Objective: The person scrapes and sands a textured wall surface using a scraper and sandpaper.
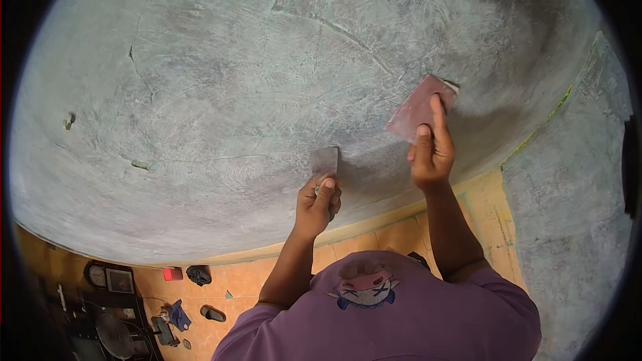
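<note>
In the head view my left hand (319, 207) is closed on the handle of a putty knife (325, 161), thumb on top. Its flat grey blade points up and overlaps the lower wall. Higher and to the right, my right hand (433, 150) grips a reddish rectangular piece of sandpaper (418, 108), with one finger stretched along it and the thumb at its lower edge. The sandpaper lies against the rough grey-green wall (234, 87); a pale edge shows behind its upper right corner. A long crack (351, 39) runs across the wall just above it.
Two small holes, one with a plug (69, 121), mark the wall at left. A second wall (568, 194) meets it at right. On the orange tiled floor (244, 277) lie a sandal (212, 313), a red box (172, 274) and dark cloth. A fan (115, 334) stands lower left.
</note>
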`<state>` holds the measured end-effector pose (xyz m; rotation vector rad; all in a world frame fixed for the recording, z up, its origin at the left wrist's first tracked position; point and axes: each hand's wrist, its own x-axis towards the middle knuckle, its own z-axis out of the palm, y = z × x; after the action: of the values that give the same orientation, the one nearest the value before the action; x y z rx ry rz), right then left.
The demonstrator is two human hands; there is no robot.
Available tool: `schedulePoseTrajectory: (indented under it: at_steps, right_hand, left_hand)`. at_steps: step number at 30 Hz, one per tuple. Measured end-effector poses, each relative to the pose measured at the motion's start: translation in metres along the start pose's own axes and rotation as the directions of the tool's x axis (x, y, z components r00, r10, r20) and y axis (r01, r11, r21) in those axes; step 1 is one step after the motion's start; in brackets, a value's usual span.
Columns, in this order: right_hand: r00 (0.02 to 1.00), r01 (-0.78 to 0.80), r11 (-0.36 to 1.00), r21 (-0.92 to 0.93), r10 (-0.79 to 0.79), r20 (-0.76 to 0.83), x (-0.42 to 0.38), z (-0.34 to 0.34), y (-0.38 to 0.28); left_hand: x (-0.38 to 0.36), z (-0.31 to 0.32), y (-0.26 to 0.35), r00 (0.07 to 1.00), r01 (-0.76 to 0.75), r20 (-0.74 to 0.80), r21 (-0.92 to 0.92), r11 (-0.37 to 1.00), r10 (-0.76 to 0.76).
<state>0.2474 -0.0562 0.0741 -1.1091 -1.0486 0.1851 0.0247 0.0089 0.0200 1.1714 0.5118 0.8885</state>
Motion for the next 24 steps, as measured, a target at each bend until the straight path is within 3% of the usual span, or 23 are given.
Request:
schedulePoseTrajectory:
  at_steps: [1, 2, 4, 5, 6, 9, 10, 12, 13, 14, 16, 17, 20, 22, 24]
  right_hand:
    - [0.982, 0.184, 0.972, -0.144, -0.189, -0.027, 0.000, 0.007, 0.006]
    - [0.982, 0.183, 0.972, -0.146, -0.189, -0.029, -0.001, 0.011, 0.007]
    - [0.817, 0.561, 0.794, -0.236, -0.483, 0.315, -0.002, 0.017, 0.008]
    - [0.857, 0.358, 0.894, -0.270, -0.199, 0.476, -0.012, 0.014, 0.003]
    - [0.858, 0.356, 0.894, -0.270, -0.199, 0.473, -0.011, 0.011, 0.002]
    - [0.901, 0.430, 0.841, -0.330, -0.422, 0.099, 0.002, 0.006, 0.005]
    - [0.901, 0.430, 0.841, -0.330, -0.422, 0.099, 0.002, 0.004, 0.008]
    - [0.983, 0.162, 0.973, -0.163, -0.174, -0.058, 0.000, 0.000, 0.011]
    - [0.985, 0.147, 0.983, -0.111, -0.156, -0.074, -0.002, 0.006, 0.005]
    - [0.985, 0.147, 0.983, -0.112, -0.156, -0.075, -0.005, 0.007, 0.007]
    - [0.904, 0.416, 0.855, -0.310, -0.351, 0.246, -0.010, 0.009, 0.011]
    - [0.903, 0.380, 0.896, -0.230, -0.305, 0.304, -0.013, 0.014, 0.008]
    - [0.898, 0.365, 0.897, -0.249, -0.268, 0.349, -0.012, 0.009, 0.004]
    - [0.911, 0.328, 0.904, -0.273, -0.227, 0.345, -0.005, -0.002, 0.005]
    - [0.947, 0.320, 0.902, -0.290, -0.314, 0.070, 0.003, -0.005, 0.012]
  left_hand:
    - [0.000, 0.000, -0.001, 1.000, 0.003, -0.002, -0.006, 1.000, -0.003]
    - [0.000, 0.001, -0.002, 1.000, 0.005, 0.001, -0.006, 1.000, -0.005]
    - [0.001, 0.001, -0.002, 1.000, -0.009, 0.000, 0.014, 1.000, 0.009]
    - [0.001, 0.002, -0.001, 1.000, -0.009, 0.005, 0.018, 1.000, 0.009]
    - [0.001, 0.003, -0.001, 1.000, -0.013, -0.004, 0.024, 1.000, 0.014]
    - [0.002, 0.003, -0.001, 0.999, -0.031, -0.007, 0.033, 0.999, 0.031]
    - [0.001, 0.002, -0.002, 0.999, -0.042, -0.005, 0.035, 0.999, 0.042]
    - [0.001, 0.003, -0.003, 0.999, -0.031, -0.011, 0.022, 0.999, 0.031]
    - [0.001, 0.003, -0.003, 1.000, -0.021, -0.014, 0.010, 1.000, 0.021]
    - [0.001, 0.004, -0.002, 1.000, -0.020, -0.013, 0.011, 1.000, 0.020]
    - [0.000, 0.006, 0.000, 1.000, -0.016, -0.022, 0.034, 0.999, 0.017]
    - [0.000, 0.006, 0.000, 1.000, -0.015, -0.022, 0.034, 0.999, 0.016]
    - [-0.001, 0.005, -0.001, 0.999, -0.026, -0.019, 0.020, 0.999, 0.026]
    - [-0.001, 0.005, 0.000, 0.999, -0.015, -0.042, 0.021, 1.000, 0.016]
    - [-0.002, 0.005, 0.000, 0.999, -0.019, -0.048, 0.011, 1.000, 0.020]
